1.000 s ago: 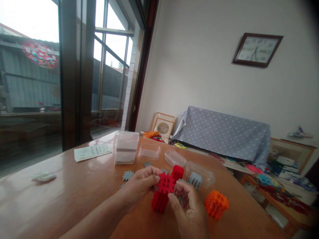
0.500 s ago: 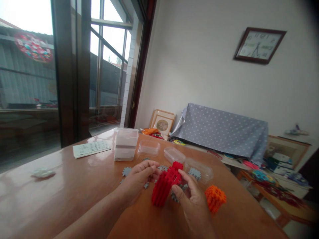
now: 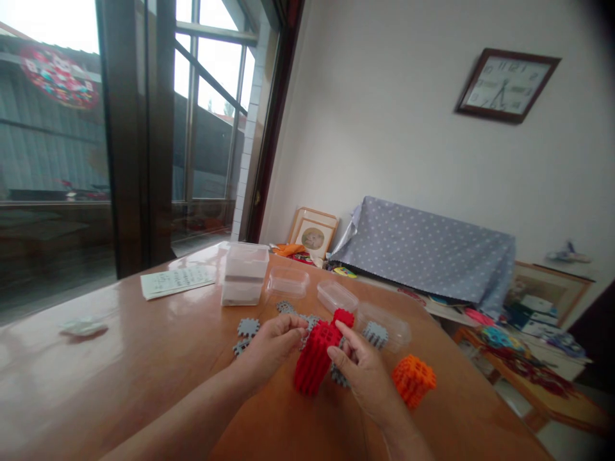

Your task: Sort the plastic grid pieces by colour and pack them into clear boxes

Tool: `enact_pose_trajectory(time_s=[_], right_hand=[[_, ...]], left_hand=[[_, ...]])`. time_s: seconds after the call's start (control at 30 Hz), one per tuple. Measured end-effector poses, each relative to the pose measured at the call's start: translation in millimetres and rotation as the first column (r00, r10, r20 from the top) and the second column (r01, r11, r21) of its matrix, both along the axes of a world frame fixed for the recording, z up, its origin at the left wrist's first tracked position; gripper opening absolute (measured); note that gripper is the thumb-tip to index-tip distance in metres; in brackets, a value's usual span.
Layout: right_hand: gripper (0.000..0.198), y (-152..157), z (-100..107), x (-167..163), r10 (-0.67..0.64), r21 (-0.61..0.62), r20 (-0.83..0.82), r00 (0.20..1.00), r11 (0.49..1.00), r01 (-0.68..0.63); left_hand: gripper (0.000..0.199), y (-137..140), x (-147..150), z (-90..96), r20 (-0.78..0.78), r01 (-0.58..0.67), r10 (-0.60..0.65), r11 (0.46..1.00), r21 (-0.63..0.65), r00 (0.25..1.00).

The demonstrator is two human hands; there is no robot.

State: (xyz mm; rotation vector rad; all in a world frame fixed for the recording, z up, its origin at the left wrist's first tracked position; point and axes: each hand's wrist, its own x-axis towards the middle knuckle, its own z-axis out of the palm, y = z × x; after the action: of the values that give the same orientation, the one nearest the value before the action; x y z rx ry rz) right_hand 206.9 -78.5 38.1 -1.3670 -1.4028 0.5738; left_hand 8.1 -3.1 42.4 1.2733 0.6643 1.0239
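Note:
A red build of interlocking plastic pieces (image 3: 313, 365), made of several toothed plates side by side, stands on the table between my hands. My right hand (image 3: 361, 366) grips it from the right, with thumb and forefinger at its upper edge. A smaller red part (image 3: 344, 316) shows just beyond those fingertips. At the build's upper left, my left hand (image 3: 275, 344) has its fingertips pinched together; whatever they hold is too small or hidden to make out. Grey toothed pieces (image 3: 248, 327) lie behind and around the hands. An orange interlocking-piece build (image 3: 414, 380) stands right of my right hand.
On the brown table (image 3: 158, 358), stacked clear boxes (image 3: 244, 275) stand behind my left hand. Clear plastic trays (image 3: 337, 296) lie farther back, one with a grey piece. A written paper (image 3: 177, 280) and a small pale packet (image 3: 83, 326) lie to the left.
My left fingers have closed into a tighter pinch by the red build. My right hand has shifted slightly left on it, and the view has tilted a little.

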Motion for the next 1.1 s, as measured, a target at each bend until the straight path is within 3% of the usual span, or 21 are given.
enact_pose_trajectory(time_s=[0.2,0.37,0.6,0.73,0.9,1.1], right_hand=[[0.073,-4.2,4.0,-1.7,0.011,-0.04,-0.051,0.999,0.999,-0.014],[0.068,-8.4,2.2,1.1,-0.093,-0.038,-0.073,0.993,0.995,0.09],[0.063,-15.9,-7.1,-2.4,-0.208,-0.03,0.121,0.971,0.976,0.214],[0.058,-17.3,-9.1,-6.7,-0.214,-0.027,0.223,0.951,0.974,0.226],[0.053,-16.7,-9.0,-7.9,-0.198,-0.024,0.255,0.947,0.977,0.211],[0.053,-15.2,-13.4,-7.9,-0.196,-0.021,0.238,0.951,0.978,0.206]], left_hand=[[0.02,0.7,-1.0,-0.9,-0.061,-0.004,0.005,1.0,0.018,0.998],[0.02,0.1,-1.4,-3.4,-0.083,-0.043,0.043,0.999,0.004,0.996],[0.028,-5.5,-0.3,-3.0,-0.105,-0.086,0.097,0.991,0.105,0.99],[0.033,-11.7,-2.0,4.2,-0.164,-0.035,0.072,0.975,0.22,0.984],[0.04,-17.0,-3.7,12.2,-0.235,0.035,0.032,0.961,0.275,0.971],[0.042,-17.9,-2.3,13.8,-0.237,0.013,0.056,0.961,0.278,0.97]])
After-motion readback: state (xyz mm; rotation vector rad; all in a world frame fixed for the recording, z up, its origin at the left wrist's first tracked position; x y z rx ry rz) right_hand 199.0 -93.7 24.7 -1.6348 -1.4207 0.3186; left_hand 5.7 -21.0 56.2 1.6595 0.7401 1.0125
